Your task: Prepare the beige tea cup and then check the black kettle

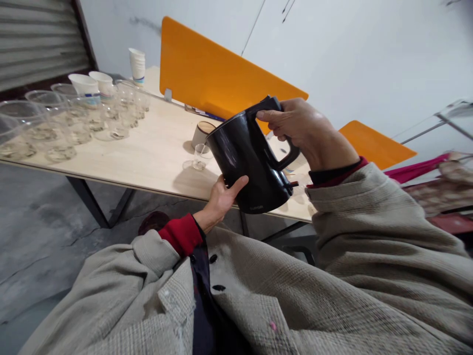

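Observation:
A black electric kettle (248,157) is tilted toward the left, its spout just above a small clear glass (201,156) on the wooden table (148,158). My right hand (303,129) is wrapped round the kettle's handle. My left hand (221,197) presses against the kettle's lower side from below, fingers spread along the body. A thin stream seems to reach the glass, though it is hard to see. Behind the glass stands a round container with a brown lid (202,131).
Several clear plastic cups (66,128) and white paper cups (86,85) crowd the table's left end, with a stack of paper cups (138,64) behind. Orange divider panels (207,74) stand along the table's far edge. Concrete floor lies below left.

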Demonstrator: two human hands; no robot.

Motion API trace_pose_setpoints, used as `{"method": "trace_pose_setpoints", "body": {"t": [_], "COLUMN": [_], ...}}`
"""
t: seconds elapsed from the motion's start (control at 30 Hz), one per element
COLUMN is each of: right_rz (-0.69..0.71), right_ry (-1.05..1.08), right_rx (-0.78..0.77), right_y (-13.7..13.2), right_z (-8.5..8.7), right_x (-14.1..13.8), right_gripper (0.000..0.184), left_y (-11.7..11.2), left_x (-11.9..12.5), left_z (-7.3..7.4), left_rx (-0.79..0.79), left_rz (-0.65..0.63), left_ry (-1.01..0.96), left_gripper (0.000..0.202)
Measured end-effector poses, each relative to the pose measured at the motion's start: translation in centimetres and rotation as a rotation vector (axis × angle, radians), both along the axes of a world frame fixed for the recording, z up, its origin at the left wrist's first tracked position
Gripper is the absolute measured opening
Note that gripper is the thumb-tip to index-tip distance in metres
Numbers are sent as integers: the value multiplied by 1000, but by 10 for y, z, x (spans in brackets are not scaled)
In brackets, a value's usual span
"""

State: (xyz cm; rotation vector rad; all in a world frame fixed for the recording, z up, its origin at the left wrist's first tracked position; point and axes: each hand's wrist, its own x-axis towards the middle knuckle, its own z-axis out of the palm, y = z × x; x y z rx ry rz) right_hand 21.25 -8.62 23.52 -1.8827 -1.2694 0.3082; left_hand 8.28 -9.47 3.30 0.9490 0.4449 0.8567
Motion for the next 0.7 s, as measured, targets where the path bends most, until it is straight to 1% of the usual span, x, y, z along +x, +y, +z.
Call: {"method": "trace_pose_setpoints", "body": {"t": [0.07, 0.1, 0.2, 0.3, 0.37, 0.43, 0.53, 0.6, 0.7], "right_rz": [-103, -128, -104, -84, -89, -113, -163, -204, -244], "right_ry": [-70, -77, -7, 69, 110, 154, 223, 254, 269], "right_rx": [-58, -62, 5, 125, 235, 336, 448, 501, 552], "right_y": [-4, -6, -15, -29, -39, -46, -50, -47, -34], "right_z": [4, 5, 4, -3, -10, -19, -34, -46, -64], "right_x": [-6, -7, -4, 4, 10, 15, 22, 28, 40], "right_gripper": [49, 48, 45, 37, 34, 35, 34, 32, 31], "left_y": [0, -1, -1, 2, 6, 10, 16, 18, 17], "left_x": [0, 0, 1, 2, 2, 3, 4, 1, -9], "left_z": [0, 0, -1, -1, -1, -2, -6, -11, -23], "left_rx": [15, 29, 88, 149, 180, 206, 263, 350, 539], "left_rz": [3, 7, 34, 98, 131, 148, 200, 253, 313], "left_ry": [8, 15, 31, 46, 60, 69, 77, 102, 188], "left_gripper": [77, 76, 73, 69, 67, 66, 69, 71, 72]}}
